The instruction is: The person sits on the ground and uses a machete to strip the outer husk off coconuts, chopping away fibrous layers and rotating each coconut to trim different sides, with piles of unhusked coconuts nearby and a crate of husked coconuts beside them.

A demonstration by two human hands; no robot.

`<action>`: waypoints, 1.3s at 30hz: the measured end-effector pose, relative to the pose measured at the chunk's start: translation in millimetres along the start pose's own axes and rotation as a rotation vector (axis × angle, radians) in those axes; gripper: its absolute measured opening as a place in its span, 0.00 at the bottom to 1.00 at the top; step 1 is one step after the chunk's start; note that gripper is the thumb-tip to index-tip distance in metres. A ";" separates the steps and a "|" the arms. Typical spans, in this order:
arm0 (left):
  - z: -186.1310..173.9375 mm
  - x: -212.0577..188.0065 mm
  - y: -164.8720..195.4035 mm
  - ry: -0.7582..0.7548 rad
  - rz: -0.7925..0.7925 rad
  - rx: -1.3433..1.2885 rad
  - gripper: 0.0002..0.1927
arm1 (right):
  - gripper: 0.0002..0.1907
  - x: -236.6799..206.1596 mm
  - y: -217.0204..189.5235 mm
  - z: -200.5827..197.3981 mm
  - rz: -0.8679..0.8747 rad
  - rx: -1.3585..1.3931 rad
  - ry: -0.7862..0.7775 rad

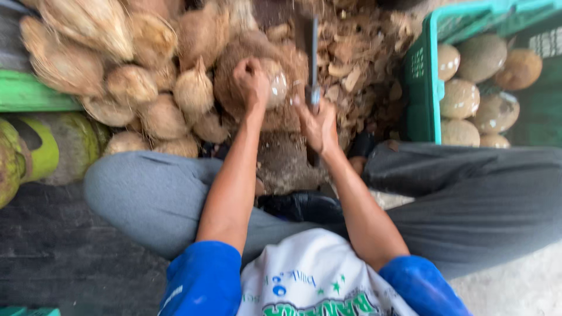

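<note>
My left hand point(252, 82) grips a partly husked coconut point(275, 82), pressing it against a brown fibrous block point(234, 70) in front of me. My right hand point(319, 123) is closed around the handle of a cleaver point(309, 41), whose dark blade points up and away, just right of the coconut. The blade is blurred. Both forearms reach forward between my knees in grey trousers.
A pile of husked brown coconuts point(146, 88) lies at the left. Husk chips point(357, 58) litter the ground beyond the cleaver. A green plastic crate point(421, 76) at the right holds several peeled coconuts point(480, 93). A green jug point(35, 152) stands at far left.
</note>
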State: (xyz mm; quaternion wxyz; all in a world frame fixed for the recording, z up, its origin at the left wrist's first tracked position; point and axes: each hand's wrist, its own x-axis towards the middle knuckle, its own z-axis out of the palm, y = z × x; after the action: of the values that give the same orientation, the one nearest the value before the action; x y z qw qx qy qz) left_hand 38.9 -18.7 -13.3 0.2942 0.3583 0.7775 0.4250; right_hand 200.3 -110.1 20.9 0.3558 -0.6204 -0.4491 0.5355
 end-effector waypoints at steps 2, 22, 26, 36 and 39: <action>-1.4 0.8 -1.9 0.103 0.190 0.125 0.19 | 0.22 -1.4 1.9 0.4 -0.034 0.132 0.009; -7.9 3.7 -7.4 -0.016 0.001 -0.005 0.17 | 0.24 -1.3 12.4 2.3 0.021 -0.283 -0.035; -9.3 2.3 -4.2 -0.037 -0.013 0.121 0.18 | 0.18 -1.9 14.0 7.7 -0.035 0.035 -0.036; -11.3 2.5 -8.1 -0.044 -0.058 0.007 0.17 | 0.23 -9.4 4.7 6.1 0.028 0.078 -0.001; -10.6 2.4 -7.4 -0.033 -0.145 0.074 0.17 | 0.24 -5.6 9.2 10.9 -0.029 -0.130 -0.080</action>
State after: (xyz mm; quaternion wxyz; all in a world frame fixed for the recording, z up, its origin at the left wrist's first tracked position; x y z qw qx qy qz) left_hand 27.2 -24.3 -15.1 0.3232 0.3187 0.8117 0.3675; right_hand 191.0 -118.9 12.5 0.3043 -0.6138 -0.5056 0.5244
